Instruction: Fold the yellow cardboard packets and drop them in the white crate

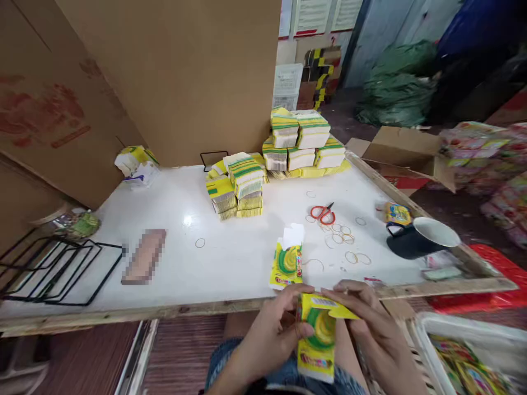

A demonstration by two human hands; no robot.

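Over my lap, just off the table's front edge, I hold a small yellow carton (317, 337) with a green and yellow swirl print. My left hand (274, 334) is closed around its left side, thumb across the front. My right hand (373, 323) is closed at the top right corner, its fingers on the yellow flap that sticks out to the right. Directly beyond my hands lies a similar yellow carton (286, 262) with its white flaps raised. Bundled stacks of flat yellow-and-white cartons (242, 181) stand farther back, with more carton bundles (302, 140) behind them to the right.
Red-handled scissors (325, 214) lie among several rubber bands (342, 236). A dark mug (420, 237) lies tipped at the right edge. Black wire racks (88, 299) are at the left. A white bin (424, 334) with colourful packets stands low right, and cardboard (185, 82) walls the back.
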